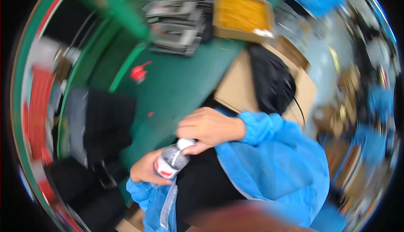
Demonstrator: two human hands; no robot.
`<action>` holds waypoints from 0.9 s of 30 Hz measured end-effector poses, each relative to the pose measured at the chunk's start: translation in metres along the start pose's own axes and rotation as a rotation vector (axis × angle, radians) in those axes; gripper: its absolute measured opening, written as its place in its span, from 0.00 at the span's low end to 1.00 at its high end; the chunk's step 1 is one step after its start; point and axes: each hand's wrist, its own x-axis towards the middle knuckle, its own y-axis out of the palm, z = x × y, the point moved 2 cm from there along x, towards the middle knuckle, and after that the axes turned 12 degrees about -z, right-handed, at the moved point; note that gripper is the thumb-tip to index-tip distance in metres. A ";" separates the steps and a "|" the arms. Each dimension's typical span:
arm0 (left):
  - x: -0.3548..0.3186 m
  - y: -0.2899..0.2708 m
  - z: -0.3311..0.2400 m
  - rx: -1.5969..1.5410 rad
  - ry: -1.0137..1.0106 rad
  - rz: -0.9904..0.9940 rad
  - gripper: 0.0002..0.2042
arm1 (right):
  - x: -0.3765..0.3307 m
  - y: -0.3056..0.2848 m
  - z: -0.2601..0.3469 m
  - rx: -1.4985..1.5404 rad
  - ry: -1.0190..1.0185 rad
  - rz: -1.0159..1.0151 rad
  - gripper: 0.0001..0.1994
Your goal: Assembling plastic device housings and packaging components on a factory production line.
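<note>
My left hand (146, 168) is wrapped round a clear plastic bottle (175, 158) with a white and red label. The bottle is tilted and close to my chest. At its top, the fingers and thumb of my right hand (211, 126) are closed on the white cap (185, 143). Whether the cap is loose or still on the neck cannot be made out, as the fingers partly cover it and the picture is blurred. Both arms wear loose blue sleeves.
Grey and black stacked parts (179, 23) stand on the green table (168, 82), beside a cardboard box of yellow items (244, 15). A small red object (139, 73) lies nearer. A black bag (273, 80) rests on cardboard at right. Black bins or bags (105, 122) are at left.
</note>
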 end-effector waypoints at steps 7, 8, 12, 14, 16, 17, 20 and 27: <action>-0.063 0.057 0.045 -0.039 0.078 -0.529 0.41 | 0.017 0.066 -0.003 0.217 0.037 0.236 0.11; -0.069 0.071 0.057 -0.118 0.098 -0.618 0.40 | 0.021 0.077 -0.006 0.228 0.115 0.318 0.12; -0.101 0.127 0.078 -0.210 0.133 -1.018 0.39 | 0.040 0.128 -0.011 0.229 0.228 0.658 0.16; -0.118 0.159 0.085 -0.034 -0.018 -1.365 0.38 | 0.044 0.170 -0.012 0.253 0.218 0.879 0.20; -0.133 0.188 0.105 -0.168 -0.029 -1.578 0.38 | 0.045 0.209 -0.004 0.322 0.044 0.999 0.21; -0.139 0.205 0.111 -0.264 -0.037 -1.702 0.38 | 0.042 0.226 0.003 0.373 -0.072 1.042 0.22; -0.153 0.256 0.112 -0.282 -0.134 -1.996 0.38 | 0.047 0.285 0.029 0.381 -0.334 1.195 0.20; -0.140 0.347 0.151 -1.062 0.031 -2.618 0.32 | 0.022 0.318 0.041 0.457 -0.766 0.774 0.14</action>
